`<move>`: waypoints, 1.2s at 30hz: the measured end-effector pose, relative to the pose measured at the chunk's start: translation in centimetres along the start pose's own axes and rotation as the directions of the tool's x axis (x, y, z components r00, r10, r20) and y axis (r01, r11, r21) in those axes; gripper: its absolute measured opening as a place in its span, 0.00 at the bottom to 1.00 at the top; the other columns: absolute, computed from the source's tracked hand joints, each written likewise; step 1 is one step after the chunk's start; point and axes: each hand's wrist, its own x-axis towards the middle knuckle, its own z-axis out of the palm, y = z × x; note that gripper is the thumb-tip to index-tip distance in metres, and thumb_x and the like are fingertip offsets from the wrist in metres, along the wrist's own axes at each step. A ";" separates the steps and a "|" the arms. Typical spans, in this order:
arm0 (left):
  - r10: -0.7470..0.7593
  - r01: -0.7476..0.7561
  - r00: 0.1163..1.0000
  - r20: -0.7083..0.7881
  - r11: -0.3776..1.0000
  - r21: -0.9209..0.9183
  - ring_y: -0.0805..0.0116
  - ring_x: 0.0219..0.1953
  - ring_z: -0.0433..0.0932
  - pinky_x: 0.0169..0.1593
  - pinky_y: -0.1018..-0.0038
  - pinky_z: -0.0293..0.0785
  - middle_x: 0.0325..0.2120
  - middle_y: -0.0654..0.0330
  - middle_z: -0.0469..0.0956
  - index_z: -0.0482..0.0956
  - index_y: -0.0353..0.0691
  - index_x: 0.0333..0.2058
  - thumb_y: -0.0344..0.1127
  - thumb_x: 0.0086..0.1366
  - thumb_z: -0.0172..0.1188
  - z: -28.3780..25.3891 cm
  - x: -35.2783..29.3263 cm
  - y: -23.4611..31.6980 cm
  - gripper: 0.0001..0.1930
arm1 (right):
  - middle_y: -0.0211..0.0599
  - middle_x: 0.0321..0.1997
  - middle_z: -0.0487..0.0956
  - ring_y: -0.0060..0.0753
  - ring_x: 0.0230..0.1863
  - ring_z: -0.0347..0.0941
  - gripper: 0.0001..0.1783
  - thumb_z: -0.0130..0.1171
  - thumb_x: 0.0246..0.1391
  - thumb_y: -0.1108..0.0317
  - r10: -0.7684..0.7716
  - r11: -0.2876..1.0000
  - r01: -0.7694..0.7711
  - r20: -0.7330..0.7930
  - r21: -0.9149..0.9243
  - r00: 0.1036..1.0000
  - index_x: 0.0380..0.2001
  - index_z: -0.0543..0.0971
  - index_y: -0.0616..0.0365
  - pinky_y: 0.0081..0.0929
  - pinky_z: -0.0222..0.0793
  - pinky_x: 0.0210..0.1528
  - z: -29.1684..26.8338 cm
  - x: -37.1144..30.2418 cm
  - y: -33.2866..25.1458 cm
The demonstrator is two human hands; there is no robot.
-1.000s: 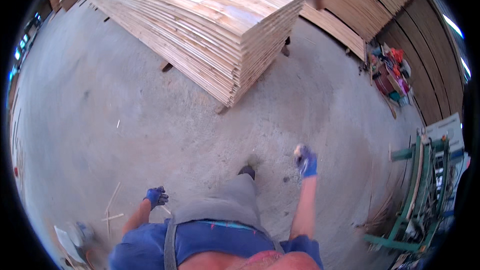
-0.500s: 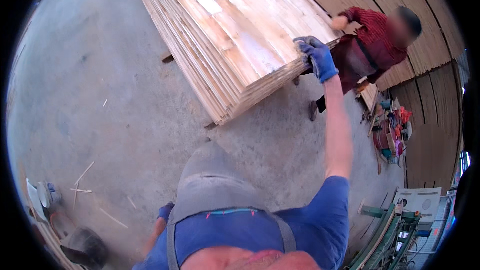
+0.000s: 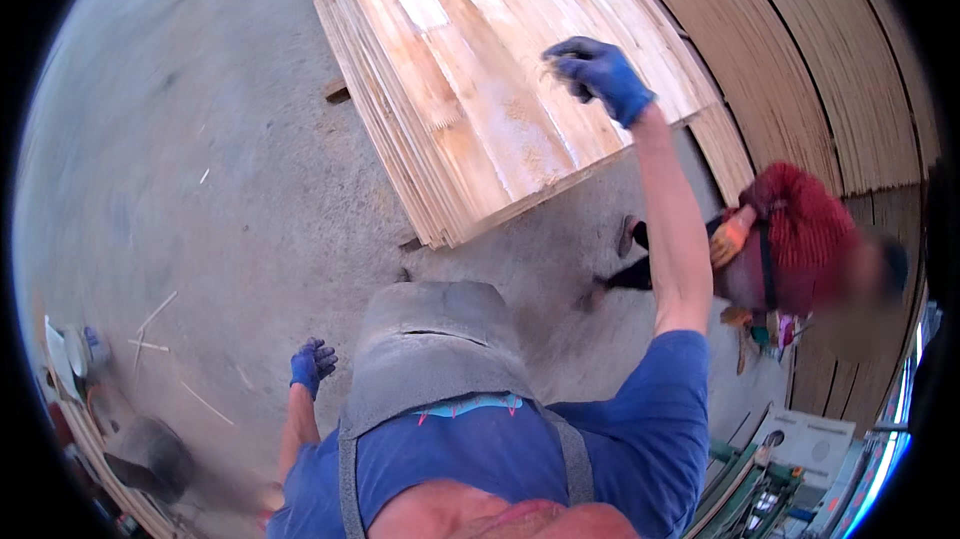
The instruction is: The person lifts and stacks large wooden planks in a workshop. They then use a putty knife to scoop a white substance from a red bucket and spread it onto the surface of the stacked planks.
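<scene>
Fingers of your right hand [image 3: 605,79], half-curled, hold unclear, are nearer than your loosely spread left hand [image 3: 313,366] to the board stack [image 3: 485,114] below-left, long axis running forward-left from them.

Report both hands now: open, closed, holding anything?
Left hand: loosely open, nothing visible in it.
Right hand: partly curled above the boards, maybe holding something small and pale; too blurred to tell.

A woodworking workshop, this: pale wood panels [image 3: 490,99] piled on a bare grey floor [image 3: 240,239], brown boards [image 3: 800,59] banked along the floor's right edge, green machinery [image 3: 775,489] at its near right corner, wood strips [image 3: 207,403] scattered leftward!
</scene>
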 end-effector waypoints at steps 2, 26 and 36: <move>-0.030 0.027 0.999 -0.039 0.997 -0.075 0.60 0.29 0.82 0.33 0.64 0.76 0.34 0.55 0.82 0.74 0.42 0.48 0.52 0.69 0.48 1.0 -1.1 -3.3 0.20 | 0.23 0.22 0.75 0.13 0.18 0.64 0.13 0.61 0.57 0.62 0.044 0.996 -0.047 -0.038 -0.077 0.998 0.43 0.82 0.55 0.13 0.59 0.20 -2.0 -2.2 0.3; -0.189 0.184 0.981 -0.041 0.977 -0.103 0.60 0.28 0.82 0.30 0.62 0.76 0.32 0.56 0.82 0.73 0.45 0.48 0.50 0.70 0.46 4.8 -0.4 -10.0 0.18 | 0.30 0.24 0.78 0.18 0.21 0.72 0.10 0.60 0.53 0.63 0.268 0.912 -0.161 0.252 -0.378 0.930 0.36 0.82 0.56 0.18 0.68 0.22 0.7 -1.8 1.7; -0.043 0.035 0.998 -0.050 0.989 -0.143 0.61 0.28 0.81 0.31 0.62 0.76 0.32 0.58 0.81 0.72 0.45 0.48 0.52 0.70 0.47 4.3 0.5 -4.7 0.19 | 0.29 0.24 0.79 0.17 0.22 0.73 0.12 0.56 0.57 0.66 0.153 0.957 -0.070 0.284 -0.283 0.946 0.42 0.82 0.56 0.16 0.68 0.23 4.4 3.7 -1.7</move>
